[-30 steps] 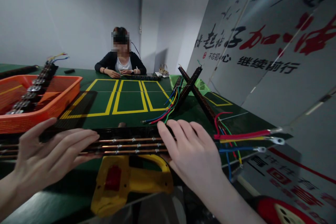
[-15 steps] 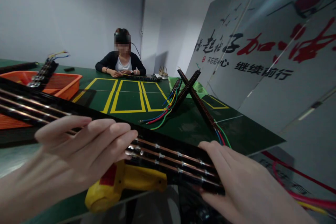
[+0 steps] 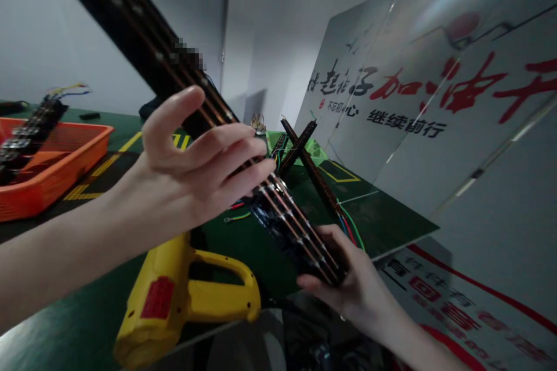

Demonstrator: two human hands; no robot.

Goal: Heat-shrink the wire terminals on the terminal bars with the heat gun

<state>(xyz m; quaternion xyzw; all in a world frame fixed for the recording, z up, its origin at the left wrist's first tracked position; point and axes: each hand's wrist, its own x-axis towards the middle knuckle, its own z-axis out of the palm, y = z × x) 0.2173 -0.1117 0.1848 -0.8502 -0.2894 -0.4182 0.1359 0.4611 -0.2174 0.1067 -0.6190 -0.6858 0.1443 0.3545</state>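
Both hands hold a long black bar (image 3: 287, 203) with copper-coloured strips and shiny joints along its face. It slants from the upper left down to the right, raised above the table. My left hand (image 3: 209, 156) is wrapped over its middle, fingers bent across the strips. At the lower right end, my right hand (image 3: 343, 272) grips the bar between thumb and fingers. Below my left hand, a yellow tool (image 3: 187, 295) with a looped handle and a red patch lies at the table's near edge.
An orange basket (image 3: 87, 168) at the left holds a similar bar (image 3: 32, 133) with coloured wires. Two crossed bars (image 3: 319, 179) rest by a green basket (image 3: 319, 152) on the green table (image 3: 391, 208). A person across the table is mostly hidden behind the raised bar.
The bar has swung steeply, its left end rising and its right end pointing lower. My left hand has moved up and right along with it. More of the yellow tool now shows.
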